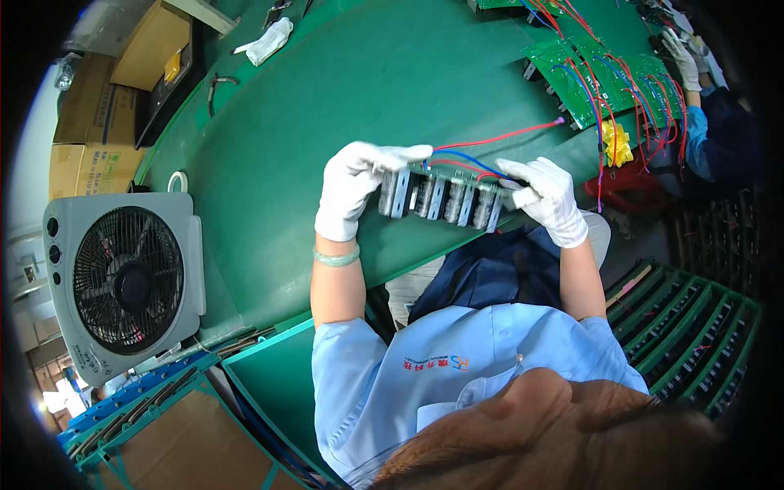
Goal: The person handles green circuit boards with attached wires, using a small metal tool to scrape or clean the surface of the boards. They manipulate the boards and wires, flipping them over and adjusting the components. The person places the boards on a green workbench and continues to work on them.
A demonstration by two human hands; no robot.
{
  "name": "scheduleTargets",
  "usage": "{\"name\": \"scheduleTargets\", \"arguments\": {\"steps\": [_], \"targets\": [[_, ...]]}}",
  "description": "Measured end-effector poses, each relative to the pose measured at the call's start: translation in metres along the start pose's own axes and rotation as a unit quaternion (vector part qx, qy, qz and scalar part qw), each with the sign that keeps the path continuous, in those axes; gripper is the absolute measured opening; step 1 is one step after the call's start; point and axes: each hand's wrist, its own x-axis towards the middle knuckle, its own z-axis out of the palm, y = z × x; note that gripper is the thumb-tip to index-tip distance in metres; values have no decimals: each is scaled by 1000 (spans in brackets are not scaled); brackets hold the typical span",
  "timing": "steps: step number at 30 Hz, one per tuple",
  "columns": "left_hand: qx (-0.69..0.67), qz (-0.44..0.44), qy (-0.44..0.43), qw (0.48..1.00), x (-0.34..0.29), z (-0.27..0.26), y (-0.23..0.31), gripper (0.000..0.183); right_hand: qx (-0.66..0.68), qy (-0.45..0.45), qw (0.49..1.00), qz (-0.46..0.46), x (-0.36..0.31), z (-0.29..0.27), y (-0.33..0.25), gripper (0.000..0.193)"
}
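Observation:
A circuit board [445,196] is held up tilted above the near edge of the green table, its row of metal heat sinks and dark parts turned toward me. My left hand [349,181], in a white glove, is closed on its left end. Gripping the right end is my right hand [549,194], also white-gloved; its fingertips partly cover that corner. Red wires [498,137] and a blue wire [464,155] rise from the board's far side. One red wire stretches out to the right and ends in a purple tip.
Wired green circuit boards [596,94] lie at the far right by a yellow bow-like item [616,144] and a co-worker's gloved hand [682,61]. A grey box fan [126,278] stands left. Pliers [214,94] and a white glove [268,42] lie far left; a green rack [694,327] stands right.

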Motion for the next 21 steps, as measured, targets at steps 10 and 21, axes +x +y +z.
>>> {"name": "scheduleTargets", "arguments": {"steps": [10,21], "targets": [[147,15,23,989,-3,-22,19,21,-119,-29,991,-49,-13,-20,-19,43],[224,-276,182,917,-5,-22,21,44,-155,88,982,62,-69,-57,24,38]]}}
